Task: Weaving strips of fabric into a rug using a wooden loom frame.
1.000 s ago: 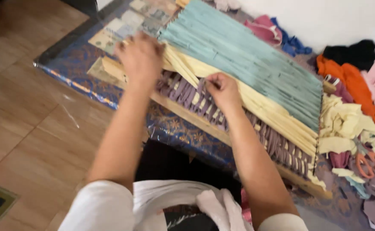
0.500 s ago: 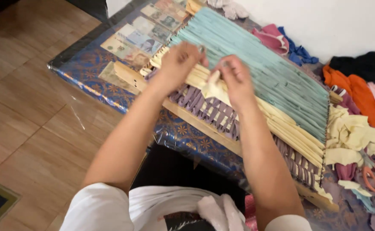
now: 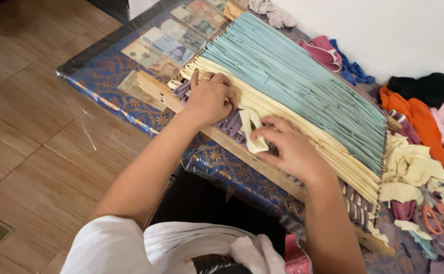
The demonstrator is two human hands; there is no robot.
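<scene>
Left hand (image 3: 209, 99) pressed flat, grasping nothing, on purple fabric strips (image 3: 230, 123) of wooden weaving frame (image 3: 153, 90) near worktop (image 3: 105, 81) front edge, cream fabric strip (image 3: 252, 133) pinched in right hand (image 3: 288, 147), pale yellow woven band (image 3: 303, 129) beside.

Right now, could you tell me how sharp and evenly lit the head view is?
Head view: soft, even light, faint shadows; left hand and right hand sharp on the woven strips; mild glare on the table's plastic cover.

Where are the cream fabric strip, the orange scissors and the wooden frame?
cream fabric strip (image 3: 255, 133), head view, its folded middle.
orange scissors (image 3: 440, 217), head view, its handles.
wooden frame (image 3: 153, 89), head view, its near left corner.
</scene>
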